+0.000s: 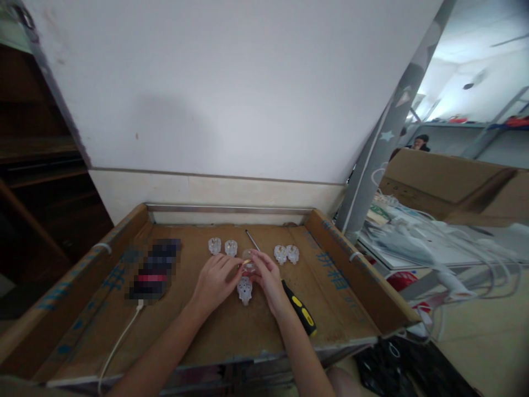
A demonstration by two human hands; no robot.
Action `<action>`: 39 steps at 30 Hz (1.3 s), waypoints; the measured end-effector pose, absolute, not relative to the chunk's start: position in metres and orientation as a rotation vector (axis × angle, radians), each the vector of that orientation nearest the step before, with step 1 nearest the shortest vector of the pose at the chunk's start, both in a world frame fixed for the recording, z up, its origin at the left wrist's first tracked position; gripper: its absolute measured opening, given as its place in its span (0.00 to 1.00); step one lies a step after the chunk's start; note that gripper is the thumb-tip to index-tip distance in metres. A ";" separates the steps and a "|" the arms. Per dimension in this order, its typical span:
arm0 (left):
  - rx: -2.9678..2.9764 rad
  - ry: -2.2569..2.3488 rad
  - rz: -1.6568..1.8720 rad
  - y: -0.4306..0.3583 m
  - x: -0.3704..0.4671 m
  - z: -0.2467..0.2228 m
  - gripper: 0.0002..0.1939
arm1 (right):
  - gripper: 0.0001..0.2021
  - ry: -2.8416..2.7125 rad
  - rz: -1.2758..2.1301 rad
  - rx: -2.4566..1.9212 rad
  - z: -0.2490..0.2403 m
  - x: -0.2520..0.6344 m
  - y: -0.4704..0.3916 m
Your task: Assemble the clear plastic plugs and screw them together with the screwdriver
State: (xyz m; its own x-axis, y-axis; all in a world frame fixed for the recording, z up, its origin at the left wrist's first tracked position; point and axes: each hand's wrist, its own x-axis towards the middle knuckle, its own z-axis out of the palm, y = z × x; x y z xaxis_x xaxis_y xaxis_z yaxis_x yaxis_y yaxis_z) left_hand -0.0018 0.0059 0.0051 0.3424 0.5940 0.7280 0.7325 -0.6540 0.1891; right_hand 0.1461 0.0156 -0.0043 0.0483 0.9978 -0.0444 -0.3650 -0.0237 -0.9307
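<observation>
At the middle of the cardboard-lined tray, my left hand [217, 278] and my right hand [268, 275] meet fingertip to fingertip. The right fingers are closed around a clear plastic plug part [249, 268]. A small brass-coloured piece [247, 261] is pinched at my left fingertips, against the clear part. Just below lies another clear plug part [244, 289], with holes in its face. Partly hidden under my right hand and wrist is a screwdriver with a black and yellow handle [301, 310] and a thin metal shaft [252, 240].
Two clear plug parts [222, 246] lie behind my left hand and two more [286, 253] to the right. A blurred-out phone-like object [155, 270] with a white cable [119, 342] is at left. Cardboard walls [359, 275] edge the tray. A person [420, 143] is far back.
</observation>
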 end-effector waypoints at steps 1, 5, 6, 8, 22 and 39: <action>-2.423 -1.218 -1.183 0.006 -0.002 0.005 0.07 | 0.25 -0.881 1.352 -0.974 -0.004 0.146 0.015; -2.376 -1.248 -1.137 0.007 -0.004 0.006 0.07 | 0.26 -0.903 1.317 -0.972 -0.004 0.146 0.016; -2.369 -1.251 -1.134 0.007 -0.004 0.006 0.07 | 0.25 -0.907 1.301 -0.974 -0.005 0.146 0.016; -2.359 -1.247 -1.132 0.007 -0.004 0.005 0.06 | 0.25 -0.915 1.272 -0.981 -0.006 0.146 0.017; -2.380 -1.248 -1.154 0.009 -0.004 0.001 0.08 | 0.22 -0.994 1.231 -0.995 -0.011 0.141 0.014; -2.753 -1.378 -0.967 0.009 -0.003 0.000 0.11 | 0.31 -0.648 1.361 -0.939 -0.002 0.151 0.017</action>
